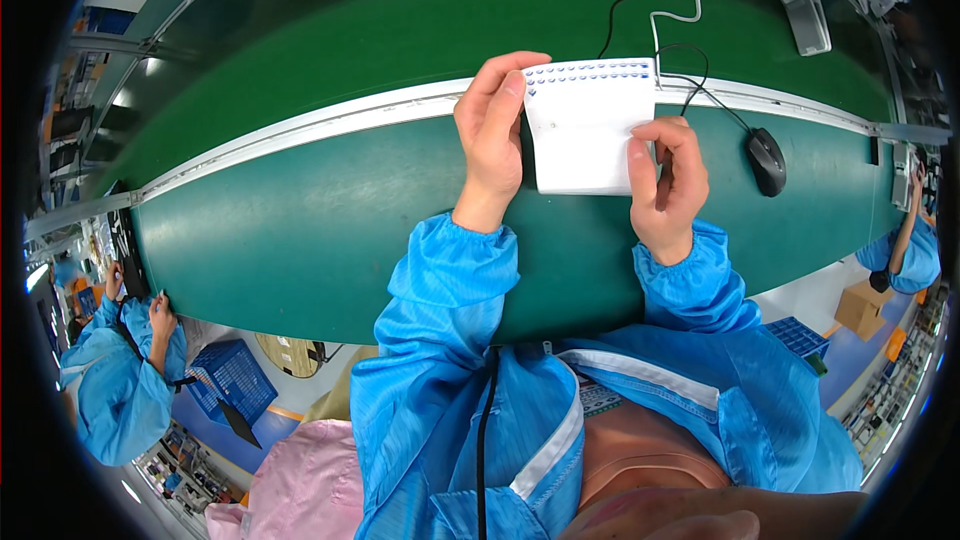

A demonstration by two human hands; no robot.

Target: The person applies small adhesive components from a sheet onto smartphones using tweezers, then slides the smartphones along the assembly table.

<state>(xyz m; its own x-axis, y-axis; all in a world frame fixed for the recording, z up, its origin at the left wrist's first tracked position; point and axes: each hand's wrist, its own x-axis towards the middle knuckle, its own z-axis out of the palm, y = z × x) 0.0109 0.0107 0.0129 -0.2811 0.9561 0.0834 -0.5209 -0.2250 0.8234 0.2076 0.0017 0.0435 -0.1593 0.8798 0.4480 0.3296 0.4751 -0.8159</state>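
Note:
Above the green bench I hold up a white sheet of small round blue stickers [590, 145]. Rows of blue dots run along its top, and the lower part is blank except for a small faint mark. My left hand [492, 125] grips the sheet's upper left edge between thumb and fingers. At the lower right edge, my right hand [668, 180] is closed in a pinch, thumb and forefinger tips in front of the white surface. Whatever is between those tips, if anything, is too small to make out.
A black mouse [766, 162] lies to the right, its cable looping behind the sheet. Across the bench runs a white rail [330, 130]. A grey-white device [797, 0] stands far right. Co-workers in blue sit at both ends; a blue crate [232, 380] is lower left.

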